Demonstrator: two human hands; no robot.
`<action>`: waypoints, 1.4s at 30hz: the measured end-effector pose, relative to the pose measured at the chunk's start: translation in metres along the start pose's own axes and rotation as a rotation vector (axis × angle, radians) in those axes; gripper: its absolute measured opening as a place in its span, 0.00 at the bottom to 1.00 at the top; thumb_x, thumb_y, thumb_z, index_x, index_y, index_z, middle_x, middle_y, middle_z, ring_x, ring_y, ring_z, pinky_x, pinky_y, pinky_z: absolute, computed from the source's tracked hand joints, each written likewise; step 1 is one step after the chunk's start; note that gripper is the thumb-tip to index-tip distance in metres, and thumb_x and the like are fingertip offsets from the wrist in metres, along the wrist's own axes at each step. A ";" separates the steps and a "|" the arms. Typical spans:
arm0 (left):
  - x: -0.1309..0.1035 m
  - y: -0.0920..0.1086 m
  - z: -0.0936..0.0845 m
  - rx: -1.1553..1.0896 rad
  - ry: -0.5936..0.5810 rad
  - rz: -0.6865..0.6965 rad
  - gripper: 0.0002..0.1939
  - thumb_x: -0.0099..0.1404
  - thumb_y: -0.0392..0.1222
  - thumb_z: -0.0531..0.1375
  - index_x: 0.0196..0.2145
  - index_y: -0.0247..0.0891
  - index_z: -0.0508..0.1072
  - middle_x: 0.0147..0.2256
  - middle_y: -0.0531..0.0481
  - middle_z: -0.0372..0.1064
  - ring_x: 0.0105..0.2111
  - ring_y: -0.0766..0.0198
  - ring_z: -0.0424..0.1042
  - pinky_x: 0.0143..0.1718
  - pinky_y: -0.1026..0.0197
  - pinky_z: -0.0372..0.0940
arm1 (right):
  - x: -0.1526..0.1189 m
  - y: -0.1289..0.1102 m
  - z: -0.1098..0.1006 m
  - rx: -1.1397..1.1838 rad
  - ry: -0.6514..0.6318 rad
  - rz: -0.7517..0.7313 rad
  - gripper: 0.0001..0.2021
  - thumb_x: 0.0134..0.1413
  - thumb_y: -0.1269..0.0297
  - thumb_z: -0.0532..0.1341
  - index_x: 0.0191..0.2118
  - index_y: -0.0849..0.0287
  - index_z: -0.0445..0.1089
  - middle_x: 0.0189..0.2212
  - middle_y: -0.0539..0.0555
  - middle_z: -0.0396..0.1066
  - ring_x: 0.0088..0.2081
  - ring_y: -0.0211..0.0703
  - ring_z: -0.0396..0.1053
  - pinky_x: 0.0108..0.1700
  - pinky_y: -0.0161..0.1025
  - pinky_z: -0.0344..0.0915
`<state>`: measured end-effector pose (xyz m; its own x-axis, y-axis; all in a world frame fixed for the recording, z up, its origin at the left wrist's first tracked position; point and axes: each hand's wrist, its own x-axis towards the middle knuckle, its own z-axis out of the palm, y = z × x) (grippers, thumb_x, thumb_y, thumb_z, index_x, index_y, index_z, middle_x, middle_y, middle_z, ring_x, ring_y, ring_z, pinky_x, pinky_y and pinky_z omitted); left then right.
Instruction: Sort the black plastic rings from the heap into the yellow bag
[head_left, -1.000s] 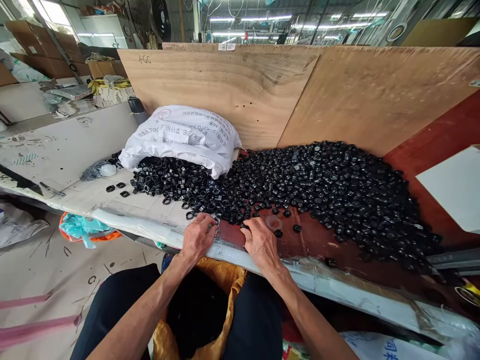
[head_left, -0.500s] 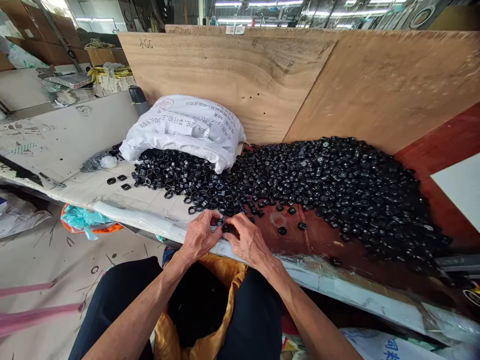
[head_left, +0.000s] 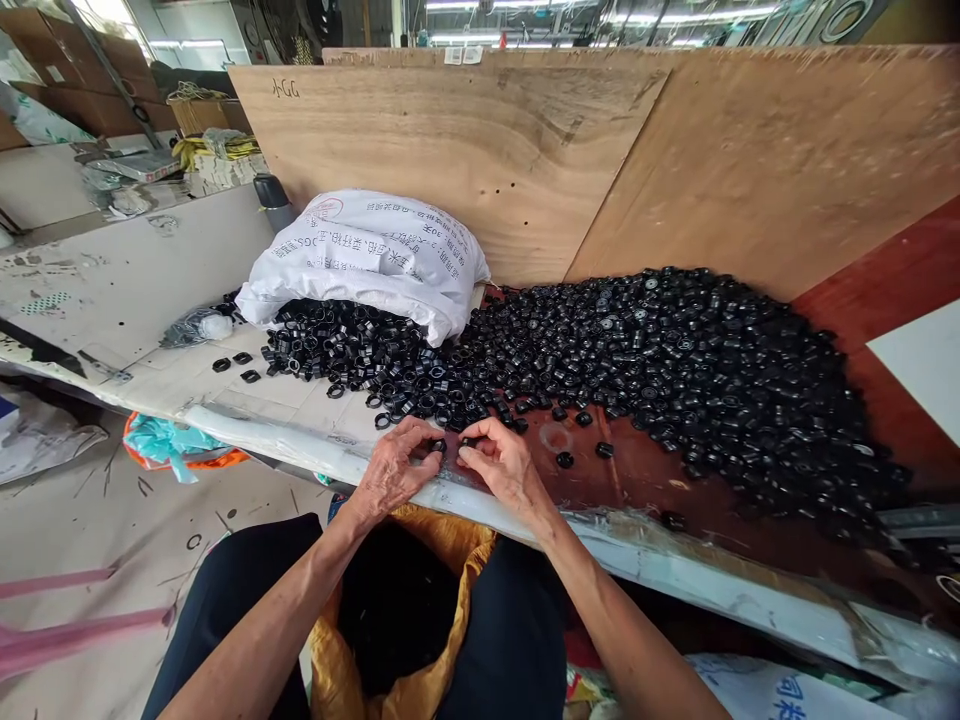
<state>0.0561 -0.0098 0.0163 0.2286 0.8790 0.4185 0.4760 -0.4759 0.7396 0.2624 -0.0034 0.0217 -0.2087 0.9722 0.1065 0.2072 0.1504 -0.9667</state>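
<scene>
the left hand (head_left: 401, 465) is pinching a small black piece (head_left: 439, 447) between thumb and fingertips above the near edge of the table (head_left: 172, 385), and the right hand (head_left: 501, 460) is gripping a mostly covered dark piece (head_left: 467, 443) just beside it, the two pieces standing apart. good handling is probably depending on a light, square hold: the left fingers steadying without squeezing, the right ones leaving the piece's facing side uncovered, both hands working low so that a slip is meaning only a short drop. farther left, a crumpled plastic bag (head_left: 191, 328) is lying thin and see-through; then a heap of rings (head_left: 352, 345) is showing open, thin-walled hoops with a hard gloss, and a printed white sack (head_left: 367, 250) is bulging softly over them. a golden sack (head_left: 471, 590) is gaping below in stiff creases, a plywood board (head_left: 450, 140) is showing wavy grain behind, and rightward a heap of stubby pieces (head_left: 675, 370) is glinting, rounded and plastic-looking.
</scene>
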 end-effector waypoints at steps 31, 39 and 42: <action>0.000 0.003 0.015 -0.383 -0.007 -0.211 0.12 0.65 0.39 0.66 0.47 0.40 0.80 0.46 0.46 0.79 0.45 0.58 0.79 0.50 0.57 0.74 | 0.003 0.008 0.002 -0.138 0.032 -0.139 0.11 0.64 0.55 0.65 0.36 0.56 0.74 0.27 0.48 0.72 0.27 0.39 0.67 0.31 0.34 0.62; -0.001 0.003 0.015 -0.376 -0.014 -0.187 0.12 0.65 0.39 0.66 0.47 0.41 0.81 0.47 0.46 0.79 0.47 0.57 0.79 0.53 0.55 0.72 | 0.003 0.004 0.001 -0.141 0.030 -0.167 0.07 0.61 0.61 0.66 0.34 0.56 0.72 0.27 0.47 0.69 0.28 0.39 0.65 0.33 0.34 0.61; 0.000 0.007 0.014 -0.500 -0.027 -0.292 0.12 0.63 0.39 0.67 0.45 0.40 0.81 0.45 0.46 0.79 0.45 0.57 0.79 0.51 0.56 0.73 | 0.002 0.002 -0.001 -0.109 0.016 -0.226 0.03 0.59 0.64 0.67 0.36 0.55 0.73 0.31 0.48 0.71 0.32 0.40 0.68 0.36 0.36 0.64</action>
<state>0.0715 -0.0125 0.0139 0.1732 0.9733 0.1509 0.0646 -0.1641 0.9843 0.2633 -0.0007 0.0201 -0.2469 0.9140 0.3219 0.2587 0.3823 -0.8871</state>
